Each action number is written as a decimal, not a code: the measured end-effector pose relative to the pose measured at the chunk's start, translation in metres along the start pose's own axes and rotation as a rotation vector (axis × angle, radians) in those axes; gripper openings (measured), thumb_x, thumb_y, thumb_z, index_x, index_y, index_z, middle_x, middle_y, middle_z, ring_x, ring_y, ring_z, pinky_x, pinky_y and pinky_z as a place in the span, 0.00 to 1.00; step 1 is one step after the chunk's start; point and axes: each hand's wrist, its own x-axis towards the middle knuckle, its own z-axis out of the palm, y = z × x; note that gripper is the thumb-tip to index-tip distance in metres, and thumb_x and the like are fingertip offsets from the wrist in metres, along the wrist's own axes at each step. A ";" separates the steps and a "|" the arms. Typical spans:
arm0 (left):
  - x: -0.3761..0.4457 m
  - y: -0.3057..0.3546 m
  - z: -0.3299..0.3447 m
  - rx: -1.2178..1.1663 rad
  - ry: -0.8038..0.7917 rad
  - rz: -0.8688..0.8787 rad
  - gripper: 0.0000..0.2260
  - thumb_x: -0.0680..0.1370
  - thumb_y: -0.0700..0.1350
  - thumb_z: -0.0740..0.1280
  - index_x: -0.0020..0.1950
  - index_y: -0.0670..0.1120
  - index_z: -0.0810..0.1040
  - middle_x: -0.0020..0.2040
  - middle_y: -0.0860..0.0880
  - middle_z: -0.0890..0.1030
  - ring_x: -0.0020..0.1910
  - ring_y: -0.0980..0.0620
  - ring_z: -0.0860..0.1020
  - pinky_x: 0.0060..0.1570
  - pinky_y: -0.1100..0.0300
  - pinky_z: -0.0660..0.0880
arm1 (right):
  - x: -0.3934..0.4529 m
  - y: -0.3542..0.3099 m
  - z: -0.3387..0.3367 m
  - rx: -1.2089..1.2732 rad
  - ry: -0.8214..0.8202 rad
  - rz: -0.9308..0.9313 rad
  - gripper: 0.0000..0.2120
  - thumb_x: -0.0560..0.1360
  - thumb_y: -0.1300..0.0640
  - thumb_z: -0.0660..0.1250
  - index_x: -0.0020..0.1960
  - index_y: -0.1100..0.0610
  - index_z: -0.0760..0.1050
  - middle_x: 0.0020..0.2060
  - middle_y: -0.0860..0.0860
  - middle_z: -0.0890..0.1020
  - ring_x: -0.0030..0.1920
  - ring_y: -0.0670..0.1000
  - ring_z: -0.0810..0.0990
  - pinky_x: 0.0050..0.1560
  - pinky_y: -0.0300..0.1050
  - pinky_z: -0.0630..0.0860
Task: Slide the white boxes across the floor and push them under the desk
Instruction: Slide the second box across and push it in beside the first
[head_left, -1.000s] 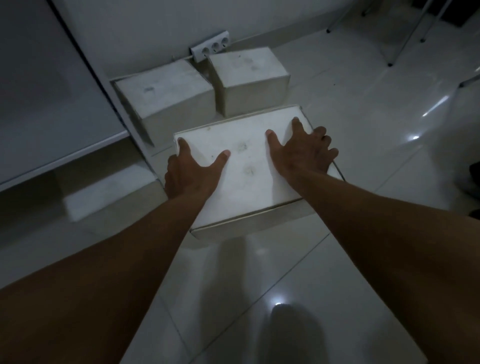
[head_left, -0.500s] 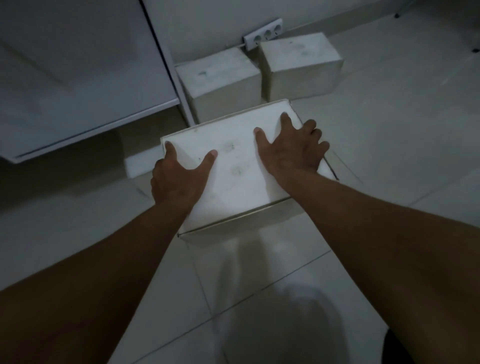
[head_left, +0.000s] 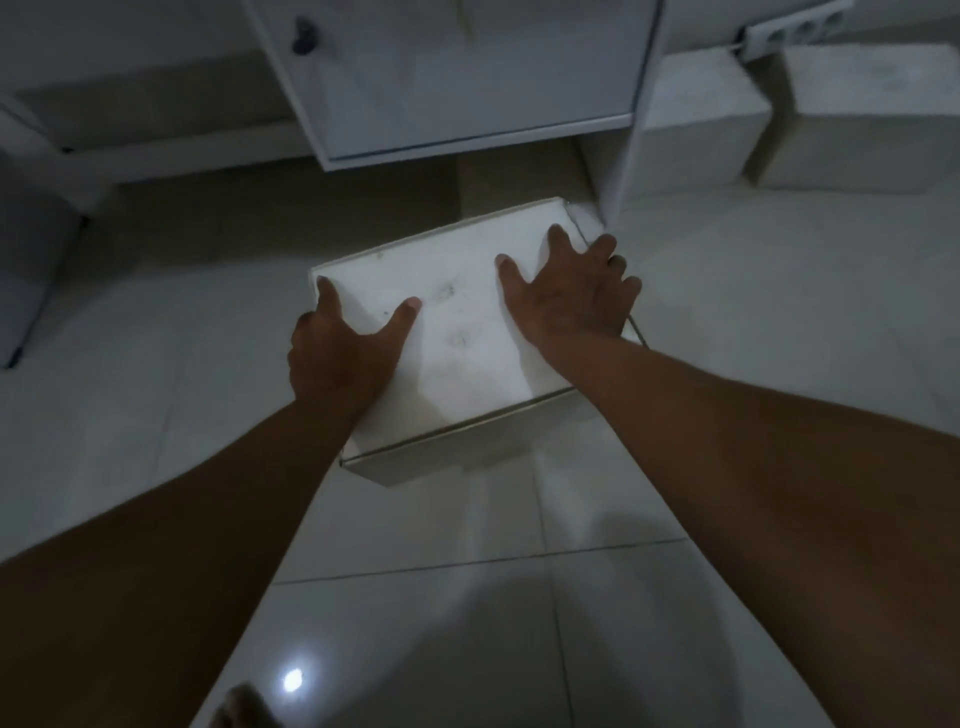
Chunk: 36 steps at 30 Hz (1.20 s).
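A flat white box (head_left: 457, 332) lies on the tiled floor in front of the white desk (head_left: 467, 78). My left hand (head_left: 337, 348) grips its left edge, thumb on the lid and fingers over the side. My right hand (head_left: 576, 296) lies spread on the lid's right part, fingers curling over the far right corner. The box's far corner sits beside the desk's side panel (head_left: 623, 156), at the edge of the dark gap under the desk. Two more white boxes, one (head_left: 696, 119) next to the panel and another (head_left: 862, 114) further right, stand against the wall.
A power strip (head_left: 795, 31) lies by the wall behind the two boxes. The desk drawer front has a dark knob (head_left: 304, 34). A grey object (head_left: 26, 260) stands at the far left. My foot (head_left: 244, 706) shows at the bottom edge.
The box has slid left across the floor with both hands on it, from in front of the two boxes to the opening under the desk. Both hands kept their hold.
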 end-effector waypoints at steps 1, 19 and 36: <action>0.008 -0.014 -0.007 0.009 0.005 -0.004 0.50 0.66 0.77 0.61 0.79 0.51 0.52 0.71 0.41 0.70 0.69 0.38 0.69 0.65 0.43 0.67 | -0.005 -0.013 0.010 0.005 -0.014 -0.010 0.34 0.76 0.30 0.52 0.75 0.49 0.60 0.71 0.62 0.64 0.67 0.64 0.66 0.67 0.61 0.61; 0.099 -0.161 0.007 0.004 -0.077 0.006 0.50 0.65 0.76 0.64 0.79 0.54 0.49 0.73 0.42 0.66 0.70 0.37 0.66 0.66 0.42 0.66 | -0.037 -0.096 0.143 0.020 -0.090 -0.097 0.35 0.75 0.31 0.56 0.75 0.49 0.62 0.66 0.63 0.68 0.62 0.64 0.72 0.60 0.55 0.70; 0.142 -0.162 0.039 0.246 -0.101 0.340 0.43 0.72 0.73 0.58 0.80 0.51 0.51 0.80 0.46 0.48 0.78 0.45 0.46 0.73 0.40 0.52 | -0.081 -0.078 0.171 0.134 -0.015 -0.930 0.35 0.76 0.33 0.59 0.72 0.58 0.71 0.73 0.57 0.68 0.74 0.55 0.64 0.73 0.58 0.60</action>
